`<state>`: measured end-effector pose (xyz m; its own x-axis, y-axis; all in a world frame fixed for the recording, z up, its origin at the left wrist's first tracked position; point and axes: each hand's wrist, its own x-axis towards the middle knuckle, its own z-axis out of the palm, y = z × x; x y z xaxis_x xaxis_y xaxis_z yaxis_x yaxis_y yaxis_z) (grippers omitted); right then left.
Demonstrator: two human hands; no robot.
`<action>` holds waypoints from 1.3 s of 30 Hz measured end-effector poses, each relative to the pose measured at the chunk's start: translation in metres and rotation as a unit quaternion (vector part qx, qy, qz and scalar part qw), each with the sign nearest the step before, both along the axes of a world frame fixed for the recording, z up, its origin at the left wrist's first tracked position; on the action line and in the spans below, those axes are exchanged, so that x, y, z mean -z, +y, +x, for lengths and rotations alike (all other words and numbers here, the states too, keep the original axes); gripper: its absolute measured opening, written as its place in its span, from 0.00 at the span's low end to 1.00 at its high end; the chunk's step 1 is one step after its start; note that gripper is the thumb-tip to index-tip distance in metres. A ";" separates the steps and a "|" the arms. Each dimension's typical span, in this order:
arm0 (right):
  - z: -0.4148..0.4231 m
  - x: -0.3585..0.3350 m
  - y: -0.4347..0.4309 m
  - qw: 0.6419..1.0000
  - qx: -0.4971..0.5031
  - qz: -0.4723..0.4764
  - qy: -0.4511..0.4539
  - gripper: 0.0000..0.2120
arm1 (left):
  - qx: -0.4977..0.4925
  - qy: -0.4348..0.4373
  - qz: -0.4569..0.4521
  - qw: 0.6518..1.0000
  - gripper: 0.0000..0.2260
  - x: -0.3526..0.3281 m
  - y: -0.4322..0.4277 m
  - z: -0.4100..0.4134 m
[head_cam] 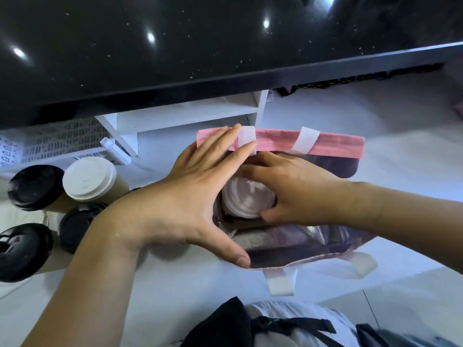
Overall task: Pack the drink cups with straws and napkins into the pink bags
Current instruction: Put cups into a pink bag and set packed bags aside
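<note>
A pink bag (333, 145) with white handles stands open on the white counter, its lining silvery and dark. Inside sits a cup with a white lid (244, 200). My right hand (295, 186) reaches into the bag and grips that lid with thumb and fingers. My left hand (190, 194) spreads the bag's left side, fingers on the far pink rim and thumb on the near rim. More cups wait at the left: one with a white lid (89, 177) and three with black lids (33, 186) (22, 249) (77, 221). No straws or napkins are visible.
A black speckled countertop (200, 46) overhangs at the back. Beneath it stand a white shelf unit (190, 113) and a white perforated basket (50, 144). My dark apron and light clothing (288, 324) fill the bottom edge.
</note>
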<state>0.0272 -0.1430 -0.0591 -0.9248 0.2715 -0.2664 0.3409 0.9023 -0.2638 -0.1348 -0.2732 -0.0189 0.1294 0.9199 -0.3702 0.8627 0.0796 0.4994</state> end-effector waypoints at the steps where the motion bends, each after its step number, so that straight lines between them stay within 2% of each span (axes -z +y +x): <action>1: -0.002 0.002 -0.001 1.000 -0.012 -0.001 -0.007 0.40 | 0.003 0.003 0.004 1.000 0.67 0.001 0.001 0.000; 5: -0.007 0.009 -0.010 0.998 -0.034 0.035 -0.032 0.37 | 0.002 -0.004 0.008 1.000 0.64 0.004 0.001 0.000; 9: -0.005 0.010 -0.019 0.996 -0.043 0.067 -0.032 0.33 | -0.007 -0.007 0.007 1.000 0.67 0.003 0.000 0.001; 18: -0.007 0.015 -0.029 0.994 -0.021 0.092 -0.062 0.30 | -0.019 -0.024 0.004 1.000 0.63 0.004 -0.002 0.005; 24: -0.007 0.019 -0.025 0.997 -0.002 0.057 -0.056 0.28 | -0.024 -0.030 0.025 0.999 0.63 0.007 -0.002 0.004; 28: 0.017 -0.015 -0.032 0.997 0.053 -0.015 -0.055 0.28 | -0.025 -0.026 0.049 0.998 0.62 0.012 -0.003 0.003; 32: 0.058 -0.060 -0.044 0.990 0.135 -0.020 0.040 0.18 | -0.030 -0.033 0.094 0.995 0.58 0.018 -0.004 0.001; 35: 0.089 -0.064 -0.061 0.948 0.237 -0.005 0.214 0.13 | -0.056 -0.080 0.130 0.987 0.49 0.023 -0.009 -0.001; 37: 0.101 -0.049 -0.080 0.916 0.289 0.030 0.275 0.16 | -0.088 -0.138 0.170 0.972 0.42 0.026 -0.013 -0.001; 39: 0.103 -0.029 -0.100 0.896 0.334 0.064 0.286 0.20 | -0.116 -0.178 0.221 0.952 0.34 0.029 -0.018 -0.002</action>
